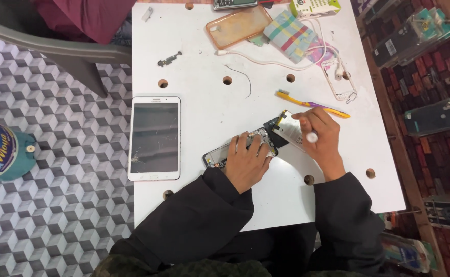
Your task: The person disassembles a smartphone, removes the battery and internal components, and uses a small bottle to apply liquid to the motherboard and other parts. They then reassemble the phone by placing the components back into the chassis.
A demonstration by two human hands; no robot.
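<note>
Head view: left hand [246,163] presses flat, fingers spread, on an opened phone [240,149] right of the white tablet [154,137]. Right hand [321,137] pinches a white-tipped tool [311,136] over the lifted battery [290,131]; prying hard could puncture it.

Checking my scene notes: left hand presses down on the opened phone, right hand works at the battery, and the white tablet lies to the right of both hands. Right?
Not quite. In the head view the white tablet lies to the left of both hands, not the right. The rest holds: left hand presses on the opened phone, right hand works at the battery.
</note>
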